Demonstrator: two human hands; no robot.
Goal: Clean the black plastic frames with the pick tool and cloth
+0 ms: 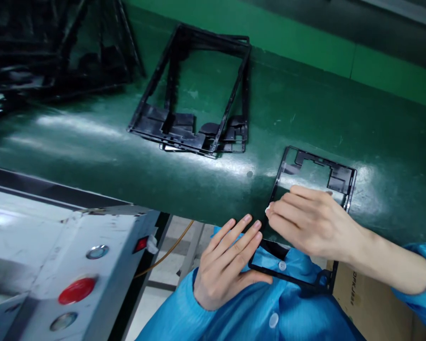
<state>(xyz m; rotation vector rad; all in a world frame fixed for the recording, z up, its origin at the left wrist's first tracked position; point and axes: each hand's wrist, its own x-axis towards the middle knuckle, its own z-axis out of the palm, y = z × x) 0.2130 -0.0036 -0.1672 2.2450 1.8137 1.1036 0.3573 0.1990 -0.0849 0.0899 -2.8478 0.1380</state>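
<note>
A thin black plastic frame lies partly on the green workbench, its near end overhanging the edge in front of the blue coat. My left hand rests at the frame's near left corner, fingers stretched out flat against the side rail and thumb along the near bar. Closed in a pinch, my right hand is over the frame's left rail. A small white piece peeks out at its fingertips; its kind is hidden by the fingers.
Two or so similar black frames lie stacked farther back on the green workbench. More black frames are piled at far left, blurred. A grey machine panel with a red button stands at lower left. A cardboard box is at lower right.
</note>
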